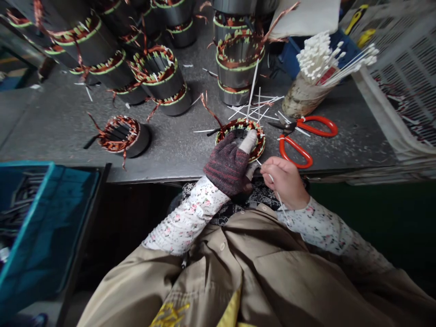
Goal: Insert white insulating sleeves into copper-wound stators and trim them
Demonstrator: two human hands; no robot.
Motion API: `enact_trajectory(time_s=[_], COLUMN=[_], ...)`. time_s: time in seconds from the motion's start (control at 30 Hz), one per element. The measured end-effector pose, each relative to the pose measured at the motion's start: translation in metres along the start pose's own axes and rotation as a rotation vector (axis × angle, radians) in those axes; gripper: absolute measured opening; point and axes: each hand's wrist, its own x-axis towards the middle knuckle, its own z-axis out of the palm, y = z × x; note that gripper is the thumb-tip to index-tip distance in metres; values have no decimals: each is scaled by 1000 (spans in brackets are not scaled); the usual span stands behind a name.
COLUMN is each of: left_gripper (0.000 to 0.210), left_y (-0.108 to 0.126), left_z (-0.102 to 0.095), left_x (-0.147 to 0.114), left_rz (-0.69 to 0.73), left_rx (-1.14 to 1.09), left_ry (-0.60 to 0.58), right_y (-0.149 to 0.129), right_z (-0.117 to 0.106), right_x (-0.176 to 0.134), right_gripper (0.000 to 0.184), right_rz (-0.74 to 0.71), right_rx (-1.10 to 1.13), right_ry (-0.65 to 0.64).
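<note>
A dark, ring-shaped core wound with copper wire (240, 131) sat near the front edge of the grey, flecked surface (177, 156). The left hand (227, 163), in a dark knit glove, was clasped over its near side; the bare right hand (285, 181) pinched a thin white cord (259, 162) just beside it. Red-handled metal scissors (289, 128) lay close on the right, loose white strips (248, 109) behind. Beyond them stood a stack of grey copper-wound cylinders (238, 68) and a rough beige pot (299, 97) of white-tipped sticks (318, 54). A slotted white plastic basket (412, 59) stood at right, a teal plastic crate (73, 222) below the surface at left.
</note>
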Motion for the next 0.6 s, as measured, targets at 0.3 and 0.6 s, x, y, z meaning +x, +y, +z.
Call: enact_trajectory(time_s=[0.3,0.6], left_gripper=[68,75], left_y=[0,-2], left_z=[0,0], left_x=[1,0], left_rz=[21,3], left_rx=[38,16], left_ry=[18,-31], right_y=[-6,-4], right_z=[3,6], right_x=[-1,6], right_gripper=[18,10], right_rz=[54,47], right_rx=[-8,-21], right_ry=[-9,-3])
